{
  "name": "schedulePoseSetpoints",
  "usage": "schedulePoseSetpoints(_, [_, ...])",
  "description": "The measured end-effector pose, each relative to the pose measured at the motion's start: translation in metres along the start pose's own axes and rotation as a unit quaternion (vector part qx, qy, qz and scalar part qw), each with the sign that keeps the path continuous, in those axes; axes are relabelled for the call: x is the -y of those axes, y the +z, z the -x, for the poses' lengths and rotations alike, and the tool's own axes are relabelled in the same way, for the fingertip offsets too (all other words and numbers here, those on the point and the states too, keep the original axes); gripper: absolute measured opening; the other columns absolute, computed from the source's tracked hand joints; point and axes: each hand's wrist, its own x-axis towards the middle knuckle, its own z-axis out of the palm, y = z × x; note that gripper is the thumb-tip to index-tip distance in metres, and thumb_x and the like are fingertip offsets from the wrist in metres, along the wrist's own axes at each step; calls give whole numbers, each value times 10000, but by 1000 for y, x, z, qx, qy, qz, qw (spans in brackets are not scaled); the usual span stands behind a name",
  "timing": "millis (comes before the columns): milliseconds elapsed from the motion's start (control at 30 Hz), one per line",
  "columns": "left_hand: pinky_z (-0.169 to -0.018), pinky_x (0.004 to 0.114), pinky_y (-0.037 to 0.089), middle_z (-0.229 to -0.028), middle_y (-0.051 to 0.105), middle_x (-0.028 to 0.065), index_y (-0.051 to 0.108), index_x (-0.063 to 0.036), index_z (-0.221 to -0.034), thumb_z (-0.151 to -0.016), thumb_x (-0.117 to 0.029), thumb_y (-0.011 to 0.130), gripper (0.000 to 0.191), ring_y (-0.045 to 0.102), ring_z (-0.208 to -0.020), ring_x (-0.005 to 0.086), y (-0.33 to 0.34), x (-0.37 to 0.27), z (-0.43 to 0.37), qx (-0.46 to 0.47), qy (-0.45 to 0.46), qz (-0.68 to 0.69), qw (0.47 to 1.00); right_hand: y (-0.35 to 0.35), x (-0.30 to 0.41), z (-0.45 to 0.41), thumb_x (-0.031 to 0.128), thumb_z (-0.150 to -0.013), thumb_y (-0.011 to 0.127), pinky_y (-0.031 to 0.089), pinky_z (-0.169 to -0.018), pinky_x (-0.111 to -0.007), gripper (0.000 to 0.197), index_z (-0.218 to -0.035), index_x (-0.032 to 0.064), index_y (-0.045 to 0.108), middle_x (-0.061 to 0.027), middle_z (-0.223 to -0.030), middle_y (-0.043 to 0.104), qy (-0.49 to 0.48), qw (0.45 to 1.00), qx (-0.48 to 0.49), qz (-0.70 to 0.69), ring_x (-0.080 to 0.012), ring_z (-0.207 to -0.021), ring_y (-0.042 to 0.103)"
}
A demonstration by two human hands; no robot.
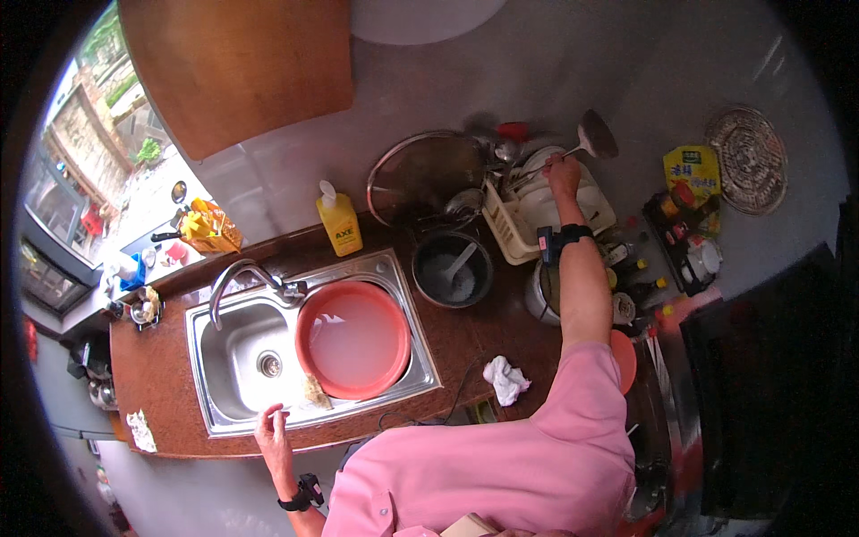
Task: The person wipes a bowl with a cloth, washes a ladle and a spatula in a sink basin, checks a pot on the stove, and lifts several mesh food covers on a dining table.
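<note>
My right hand (562, 176) reaches to the dish rack (513, 235) at the back of the counter, its fingers closed on the handle of a metal ladle (596, 134). The ladle's bowl points up to the right, above stacked white plates (543, 201). Near the front edge of the sink (235, 349) hovers my left hand (272, 429), fingers partly bent and nothing seen in them. A red basin (356, 342) of cloudy water sits in the sink's right side, with a tan scrubbing pad (315, 393) by its rim.
A yellow pump bottle (341, 225) stands behind the sink. Right of the basin is a dark pot (463, 282) holding a light utensil; a large glass lid (423, 174) leans on the wall. A crumpled white cloth (507, 381) lies at the counter's front, and sauce bottles (647, 288) stand at the right.
</note>
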Motion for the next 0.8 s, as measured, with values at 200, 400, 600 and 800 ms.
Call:
schedulePoseSetpoints(200, [-759,254,470,-887,643,50,642,5,-1058,-962,-88,544,166,602,-833,118,16,-3,1,-12,-3,-11,1000,2,-125,-95,172,-967,492,478,-560,-342,242,-852,-17,592,-115,-777,622,-191,956,-2,221,-191,-628,583])
schedulePoseSetpoints(400, [-750,257,473,-898,652,50,643,11,-1044,-963,-107,545,174,604,-826,115,29,-12,5,-29,-22,-42,998,25,-85,-66,195,-952,498,480,-662,-420,244,-967,-26,601,-162,-862,637,14,965,89,247,-289,-748,604])
schedulePoseSetpoints(600, [-746,263,483,-915,651,59,634,10,-1042,-969,-127,544,180,622,-827,131,39,-20,4,-13,-19,-65,998,35,-77,-64,194,-930,536,507,-684,-431,255,-998,-35,623,-182,-902,643,49,956,178,227,-289,-796,628])
schedulePoseSetpoints(800, [-734,259,479,-938,633,42,623,-3,-1036,-983,-148,534,179,610,-821,127,41,-17,5,-8,-26,-57,998,46,-140,-98,142,-843,640,518,-678,-420,164,-906,-6,671,-195,-930,643,-201,850,177,454,-289,-815,641])
